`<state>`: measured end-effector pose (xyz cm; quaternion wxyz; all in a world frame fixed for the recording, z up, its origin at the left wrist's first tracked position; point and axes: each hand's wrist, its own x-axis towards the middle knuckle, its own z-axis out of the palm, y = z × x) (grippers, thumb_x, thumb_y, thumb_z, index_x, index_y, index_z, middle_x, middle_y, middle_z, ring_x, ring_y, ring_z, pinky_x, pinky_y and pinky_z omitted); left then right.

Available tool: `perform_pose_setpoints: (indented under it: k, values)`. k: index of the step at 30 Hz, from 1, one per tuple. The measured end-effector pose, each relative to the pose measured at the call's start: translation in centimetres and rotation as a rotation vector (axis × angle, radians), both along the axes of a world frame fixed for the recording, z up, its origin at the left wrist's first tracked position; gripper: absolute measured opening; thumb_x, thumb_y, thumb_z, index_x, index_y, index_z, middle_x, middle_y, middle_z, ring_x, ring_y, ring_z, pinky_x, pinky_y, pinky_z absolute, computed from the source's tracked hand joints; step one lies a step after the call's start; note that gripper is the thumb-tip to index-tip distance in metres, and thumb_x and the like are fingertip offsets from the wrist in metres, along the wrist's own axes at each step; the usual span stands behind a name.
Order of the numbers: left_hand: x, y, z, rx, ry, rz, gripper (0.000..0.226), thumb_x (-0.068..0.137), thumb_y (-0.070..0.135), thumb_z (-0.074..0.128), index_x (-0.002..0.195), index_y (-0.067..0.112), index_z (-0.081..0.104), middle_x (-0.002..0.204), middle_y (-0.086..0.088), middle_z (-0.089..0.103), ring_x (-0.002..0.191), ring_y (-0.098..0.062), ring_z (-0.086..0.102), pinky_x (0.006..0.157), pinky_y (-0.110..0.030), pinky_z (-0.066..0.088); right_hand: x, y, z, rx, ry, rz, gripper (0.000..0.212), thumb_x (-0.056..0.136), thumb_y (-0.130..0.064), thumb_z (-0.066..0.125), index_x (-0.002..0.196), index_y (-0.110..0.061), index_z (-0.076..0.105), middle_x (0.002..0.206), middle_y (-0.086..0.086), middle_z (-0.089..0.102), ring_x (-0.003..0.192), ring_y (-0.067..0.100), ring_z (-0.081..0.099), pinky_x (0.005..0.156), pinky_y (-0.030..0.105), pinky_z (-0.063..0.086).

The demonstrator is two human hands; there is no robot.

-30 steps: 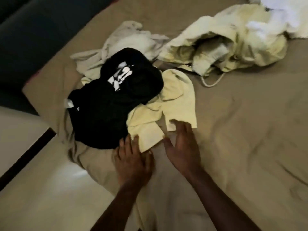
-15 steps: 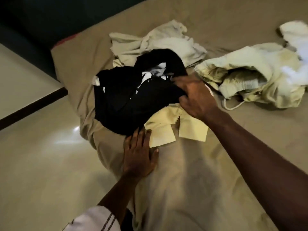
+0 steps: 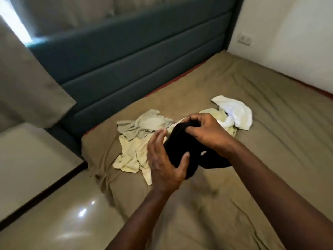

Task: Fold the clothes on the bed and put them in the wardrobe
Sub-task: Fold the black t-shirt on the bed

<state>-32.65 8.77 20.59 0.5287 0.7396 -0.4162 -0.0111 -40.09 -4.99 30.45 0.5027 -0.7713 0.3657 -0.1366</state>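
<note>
Black garment (image 3: 182, 150) in both hands, raised

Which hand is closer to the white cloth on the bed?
Right. The right hand pinches the top of the black garment, close beside the white cloth. The left hand holds the garment's lower end, farther from the cloth.

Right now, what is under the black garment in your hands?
The left hand and right hand hold the black garment above the bed sheet; a pale yellow garment shows beneath its left edge. What lies behind the fabric is covered.
</note>
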Motion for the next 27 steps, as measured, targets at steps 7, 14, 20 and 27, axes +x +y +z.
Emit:
perform_pose_setpoints:
  k: [7,14,20,27]
  values:
    - [-4.6,-3.4,14.3,0.109,0.384,-0.522,0.029,0.096,-0.005,0.051,0.108,0.011,0.072,0.103,-0.006,0.076,0.101,-0.024,0.072,0.096,-0.045,0.058,-15.8,1.5,8.7,-0.36,0.177,-0.017,0.042,0.082,-0.004,0.068,0.113,-0.032,0.074,0.101,-0.008,0.072,0.093,0.011,0.067,0.083,0.023,0.053]
    - [-6.7,-4.6,18.3,0.124,-0.143,-0.494,0.02,0.097,0.016,0.069,0.104,0.034,0.068,0.093,0.013,0.072,0.086,-0.005,0.069,0.078,-0.027,0.057,-25.3,0.8,6.4,-0.511,0.265,-0.44,0.026,0.081,-0.012,0.051,0.092,-0.026,0.069,0.088,0.002,0.071,0.083,0.023,0.066,0.069,0.033,0.05]
    - [-6.2,-5.1,17.3,0.178,-0.625,-0.51,0.024,0.101,0.015,0.058,0.124,0.019,0.063,0.11,-0.001,0.065,0.093,-0.024,0.064,0.08,-0.042,0.056,-26.2,1.2,8.2,-0.496,0.014,-0.601,0.017,0.079,-0.027,0.045,0.07,-0.021,0.058,0.066,-0.004,0.059,0.066,0.016,0.059,0.059,0.032,0.04]
    - [-5.4,-4.8,14.8,0.351,-0.599,-0.329,0.013,0.097,0.012,0.062,0.111,0.013,0.064,0.105,-0.005,0.053,0.089,-0.019,0.046,0.071,-0.034,0.04,-25.8,2.0,8.8,-0.517,0.162,-0.382,0.016,0.082,-0.04,0.071,0.097,-0.036,0.069,0.091,-0.017,0.069,0.086,0.008,0.065,0.075,0.031,0.052]
